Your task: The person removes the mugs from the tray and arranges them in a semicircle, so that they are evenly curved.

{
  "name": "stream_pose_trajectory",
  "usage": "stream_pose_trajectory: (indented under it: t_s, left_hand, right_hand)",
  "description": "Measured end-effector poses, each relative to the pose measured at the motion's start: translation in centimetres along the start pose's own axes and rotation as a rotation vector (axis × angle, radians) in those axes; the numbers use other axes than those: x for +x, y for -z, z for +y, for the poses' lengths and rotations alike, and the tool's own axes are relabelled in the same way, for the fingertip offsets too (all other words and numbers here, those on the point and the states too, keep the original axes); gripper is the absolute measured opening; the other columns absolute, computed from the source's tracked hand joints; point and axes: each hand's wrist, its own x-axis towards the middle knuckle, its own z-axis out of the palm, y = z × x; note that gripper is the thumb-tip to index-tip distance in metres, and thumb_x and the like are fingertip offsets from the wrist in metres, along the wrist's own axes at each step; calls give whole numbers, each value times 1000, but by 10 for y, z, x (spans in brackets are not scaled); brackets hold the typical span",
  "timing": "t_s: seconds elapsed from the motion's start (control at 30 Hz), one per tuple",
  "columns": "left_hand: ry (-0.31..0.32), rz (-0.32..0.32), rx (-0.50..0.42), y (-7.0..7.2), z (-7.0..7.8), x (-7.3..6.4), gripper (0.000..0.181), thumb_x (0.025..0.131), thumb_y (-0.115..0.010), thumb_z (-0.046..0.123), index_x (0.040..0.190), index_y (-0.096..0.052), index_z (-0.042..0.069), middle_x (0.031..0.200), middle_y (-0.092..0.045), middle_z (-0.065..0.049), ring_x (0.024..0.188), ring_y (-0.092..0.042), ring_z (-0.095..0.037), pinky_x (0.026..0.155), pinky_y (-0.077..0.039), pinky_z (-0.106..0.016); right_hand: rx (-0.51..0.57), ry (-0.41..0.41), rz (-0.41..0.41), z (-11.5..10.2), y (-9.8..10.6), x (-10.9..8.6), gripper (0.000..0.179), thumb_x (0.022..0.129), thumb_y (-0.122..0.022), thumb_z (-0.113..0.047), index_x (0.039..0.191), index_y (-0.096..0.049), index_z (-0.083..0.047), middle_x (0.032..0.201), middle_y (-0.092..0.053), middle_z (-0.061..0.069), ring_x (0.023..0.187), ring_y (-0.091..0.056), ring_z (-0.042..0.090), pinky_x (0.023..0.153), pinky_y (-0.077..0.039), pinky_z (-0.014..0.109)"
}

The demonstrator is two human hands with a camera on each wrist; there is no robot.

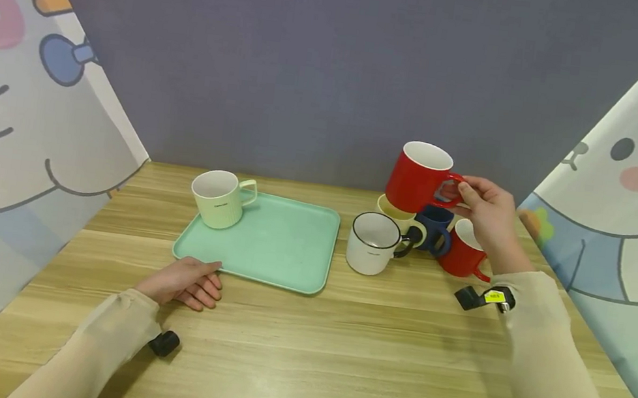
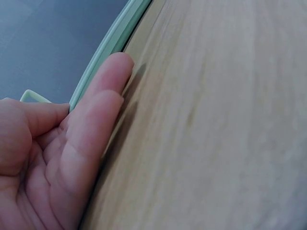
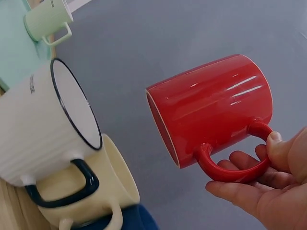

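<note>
My right hand grips the handle of a red mug, raised above the other mugs. The right wrist view shows this red mug on its side, thumb and fingers around its handle. My left hand is at the front left edge of a mint-green tray. Its thumb touches the tray rim, and the other fingers lie fairly straight along the outer edge, near the tabletop. A pale green mug stands upright on the tray's back left part, handle to the right.
Right of the tray stand a white mug with a black rim, a cream mug behind it, a dark blue mug and another red mug. They stand close together on the wooden table. A grey panel rises behind.
</note>
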Motion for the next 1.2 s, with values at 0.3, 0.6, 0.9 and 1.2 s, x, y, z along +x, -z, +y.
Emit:
stream_pose_trajectory:
  t_s: [0.3,0.6,0.9,1.2]
  left_hand:
    - [3,4,5,0,1,-1,46,108,-39,33,97,-65,-4,81,-70,-8,70,-71,-18,62,-60,-33]
    - [-14,-7,5,-1,2,-2,47,108,-40,34,98,-65,-4,81,-70,-7,70,-71,-18,62,-60,-34]
    - [-7,-7,-9,-1,0,0,47,108,-40,34,97,-65,-4,82,-71,-8,70,-71,-17,63,-60,-33]
    - [-18,-6,0,-1,0,-1,46,108,-40,33,98,-65,-4,82,-70,-8,70,-71,-18,62,-60,-33]
  right_hand:
    - [-76,-60,24,-1,27,-9,11,103,-51,-11,108,-58,-4,87,-73,-11,84,-68,2,68,-56,16]
    - [9,-17,57,0,51,-15,15,102,-52,-7,100,-66,-10,87,-74,-7,80,-70,4,66,-56,18]
    - [67,-6,69,5,74,-27,17,102,-52,-5,98,-68,-9,88,-74,-4,81,-71,6,66,-56,18]
    - [58,38,114,10,96,-39,21,101,-53,-5,96,-72,-11,88,-75,-5,81,-71,4,65,-56,16]
